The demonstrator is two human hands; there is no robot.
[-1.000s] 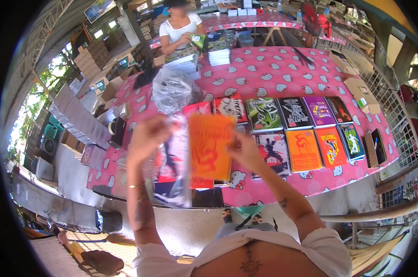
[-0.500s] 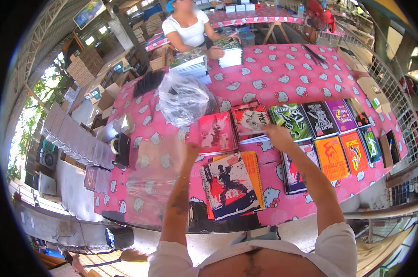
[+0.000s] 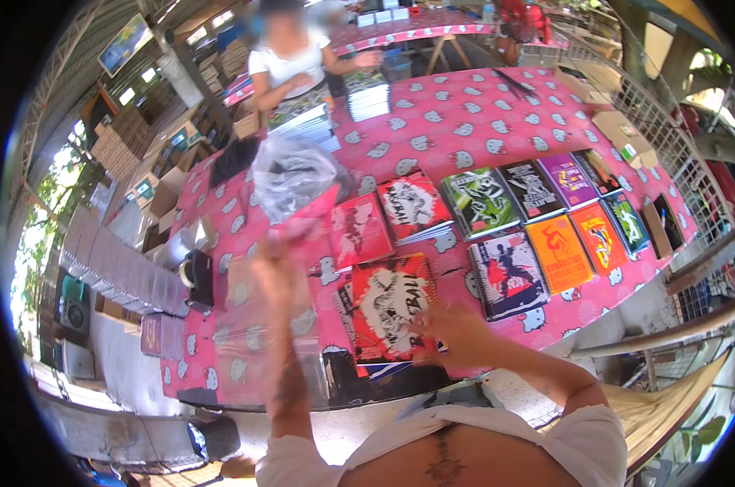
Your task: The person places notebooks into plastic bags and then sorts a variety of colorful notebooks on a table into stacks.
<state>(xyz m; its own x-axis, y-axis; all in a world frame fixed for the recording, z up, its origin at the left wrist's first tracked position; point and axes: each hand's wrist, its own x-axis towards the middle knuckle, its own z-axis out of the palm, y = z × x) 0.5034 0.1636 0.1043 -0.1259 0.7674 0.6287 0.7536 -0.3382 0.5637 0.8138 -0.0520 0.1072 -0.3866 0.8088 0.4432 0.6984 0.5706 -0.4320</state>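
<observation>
My left hand (image 3: pixel 274 264), blurred by motion, is closed on a pinkish-red notebook (image 3: pixel 312 214) raised and tilted beside the clear plastic bag (image 3: pixel 294 174). My right hand (image 3: pixel 453 329) grips the lower right edge of a red spiral notebook (image 3: pixel 381 304) with a white splash and a dark drawing. That notebook lies on a small pile of notebooks near the table's front edge, covering most of it. Behind it sit a pink-red notebook stack (image 3: pixel 359 231) and another red-and-white notebook stack (image 3: pixel 416 203).
Rows of notebooks, among them a green one (image 3: pixel 481 201) and an orange one (image 3: pixel 561 253), lie to the right. Clear plastic sheets (image 3: pixel 258 365) and a tape dispenser (image 3: pixel 197 278) are at left. Across the pink table (image 3: pixel 465 105), another person (image 3: pixel 290 69) stands by notebook stacks.
My right hand came toward me, and a red-and-white notebook now tops the near pile. My left hand moved left and up with a pinkish-red notebook. The view shifted slightly.
</observation>
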